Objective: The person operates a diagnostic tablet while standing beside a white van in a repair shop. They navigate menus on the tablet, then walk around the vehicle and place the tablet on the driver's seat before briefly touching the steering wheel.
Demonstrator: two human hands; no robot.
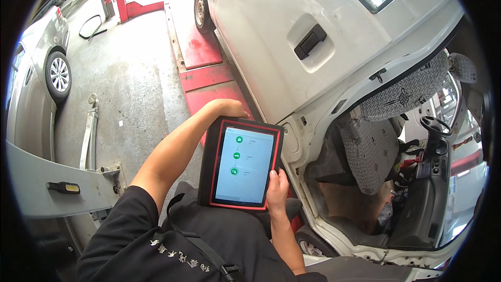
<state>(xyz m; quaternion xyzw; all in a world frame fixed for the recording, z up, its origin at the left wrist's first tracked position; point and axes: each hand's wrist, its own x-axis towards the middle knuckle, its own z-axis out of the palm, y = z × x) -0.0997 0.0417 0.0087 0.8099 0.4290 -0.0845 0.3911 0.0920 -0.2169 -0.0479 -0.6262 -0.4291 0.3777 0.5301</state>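
A tablet [246, 169] with a black case and a red inner border rests above my lap, its lit screen facing up. On the screen is a column of round green icons. My left hand [233, 108] is bent around the tablet's far edge, its fingers partly hidden there. At the right edge, my right hand [277, 187] grips the case, thumb at the front and other fingers mostly out of sight behind it.
To the right stands a white van [271, 36], its front door open on patterned seats [368, 151]. Red lift ramps [209, 81] run beside it. A grey-brown car [39, 68] and a lift arm [90, 136] are at left. A black hose-like loop [91, 27] lies on the floor.
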